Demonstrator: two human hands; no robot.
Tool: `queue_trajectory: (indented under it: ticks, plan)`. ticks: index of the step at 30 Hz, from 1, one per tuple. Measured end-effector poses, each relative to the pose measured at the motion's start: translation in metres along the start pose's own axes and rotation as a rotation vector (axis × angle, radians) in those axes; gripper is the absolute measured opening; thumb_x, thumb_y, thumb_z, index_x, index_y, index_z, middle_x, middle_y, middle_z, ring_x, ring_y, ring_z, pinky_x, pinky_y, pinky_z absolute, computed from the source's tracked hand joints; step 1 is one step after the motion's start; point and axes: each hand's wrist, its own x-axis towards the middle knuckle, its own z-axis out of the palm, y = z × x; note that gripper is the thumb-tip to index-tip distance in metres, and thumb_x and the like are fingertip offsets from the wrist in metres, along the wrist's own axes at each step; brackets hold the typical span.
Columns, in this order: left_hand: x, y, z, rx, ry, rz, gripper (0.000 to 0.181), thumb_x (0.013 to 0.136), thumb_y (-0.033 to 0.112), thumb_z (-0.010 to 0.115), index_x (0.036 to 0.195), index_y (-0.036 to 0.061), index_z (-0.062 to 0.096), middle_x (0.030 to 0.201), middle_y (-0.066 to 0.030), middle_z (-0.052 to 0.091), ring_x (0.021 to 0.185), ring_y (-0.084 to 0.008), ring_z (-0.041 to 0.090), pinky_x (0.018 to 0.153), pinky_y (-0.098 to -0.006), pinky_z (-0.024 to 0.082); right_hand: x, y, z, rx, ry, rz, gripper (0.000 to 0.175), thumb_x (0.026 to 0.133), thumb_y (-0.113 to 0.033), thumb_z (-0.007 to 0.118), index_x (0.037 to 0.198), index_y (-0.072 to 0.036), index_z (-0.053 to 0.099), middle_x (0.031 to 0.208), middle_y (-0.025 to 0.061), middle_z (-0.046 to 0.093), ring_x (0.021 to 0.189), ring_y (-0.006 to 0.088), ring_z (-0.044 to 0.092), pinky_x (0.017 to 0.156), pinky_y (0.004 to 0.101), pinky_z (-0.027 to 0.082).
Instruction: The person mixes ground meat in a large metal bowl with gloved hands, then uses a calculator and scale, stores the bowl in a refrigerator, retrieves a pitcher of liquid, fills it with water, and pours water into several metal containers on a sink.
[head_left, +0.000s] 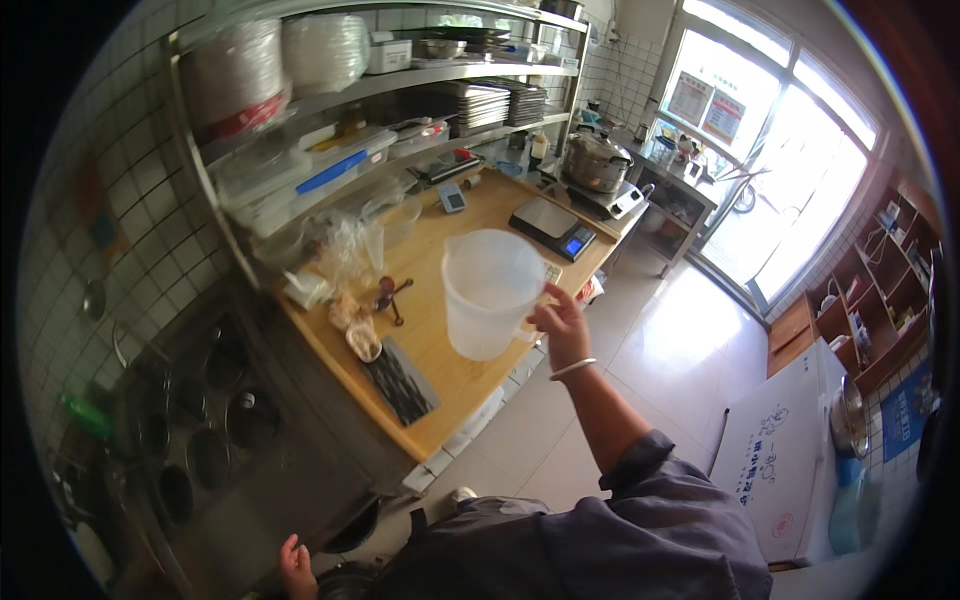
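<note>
My right hand (564, 322), with a bangle at the wrist, grips a translucent plastic measuring jug (487, 300) by its handle. The jug is upright above the near part of the wooden worktop (420, 300); whether its base touches the wood I cannot tell. Down at the lower left, my left hand (298, 568) holds nothing, its fingers loosely curled and a little apart. Left of the jug lie dark measuring spoons (390, 296), an opened pack with pale contents (364, 341) and a dark patterned sheet (401, 381). A digital scale (551, 225) sits behind the jug.
A steel rack (427, 75) stands along the wall behind the worktop. A lidded pot (598, 161) is on a cooktop at the far right end. Left is a dark metal unit with several round wells (206, 454). A white chest (780, 450) stands at right.
</note>
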Motion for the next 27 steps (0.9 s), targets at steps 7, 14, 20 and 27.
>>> queue_trajectory:
  ticks: [7, 14, 20, 27]
  plan:
    - [0.115, 0.102, 0.021, 0.196, 0.239, 0.104, 0.053, 0.089, 0.009, 0.058, 0.137, 0.0041, 0.037, 0.137, -0.0140, 0.041, 0.118, -0.0260, 0.046, 0.099, -0.0368, 0.038, 0.086, 0.072, 0.036, -0.026, 0.010, 0.096, 0.037, 0.084, -0.008, 0.059, 0.119, -0.001, 0.051, 0.071, 0.0047, 0.060, 0.064, 0.0094, 0.057, 0.062, 0.0232, 0.046]
    - [0.221, 0.153, 0.060, 0.012, 0.253, 0.302, 0.069, 0.079, 0.014, 0.071, 0.136, 0.0022, 0.035, 0.133, -0.0151, 0.044, 0.122, -0.0253, 0.043, 0.103, -0.0365, 0.034, 0.093, 0.112, -0.004, -0.284, -0.115, 0.034, 0.045, 0.084, -0.008, 0.060, 0.127, -0.007, 0.048, 0.108, 0.0103, 0.056, 0.099, 0.0192, 0.052, 0.084, 0.0304, 0.045]
    - [0.265, 0.147, 0.066, 0.203, 0.200, 0.282, 0.063, 0.076, 0.016, 0.073, 0.130, 0.0022, 0.044, 0.123, -0.0167, 0.056, 0.114, -0.0269, 0.053, 0.097, -0.0349, 0.040, 0.040, 0.108, -0.081, -0.491, -0.035, 0.036, 0.043, 0.087, -0.008, 0.057, 0.129, -0.004, 0.048, 0.127, 0.0145, 0.053, 0.120, 0.0239, 0.049, 0.096, 0.0340, 0.042]
    - [0.277, 0.161, 0.062, 0.260, 0.161, 0.195, 0.021, 0.077, 0.015, 0.070, 0.095, 0.0066, 0.062, 0.086, -0.0113, 0.067, 0.083, -0.0241, 0.065, 0.073, -0.0331, 0.049, -0.034, 0.079, -0.086, -0.719, 0.120, 0.237, 0.042, 0.086, -0.012, 0.058, 0.127, -0.002, 0.050, 0.120, 0.0135, 0.056, 0.102, 0.0182, 0.057, 0.089, 0.0301, 0.045]
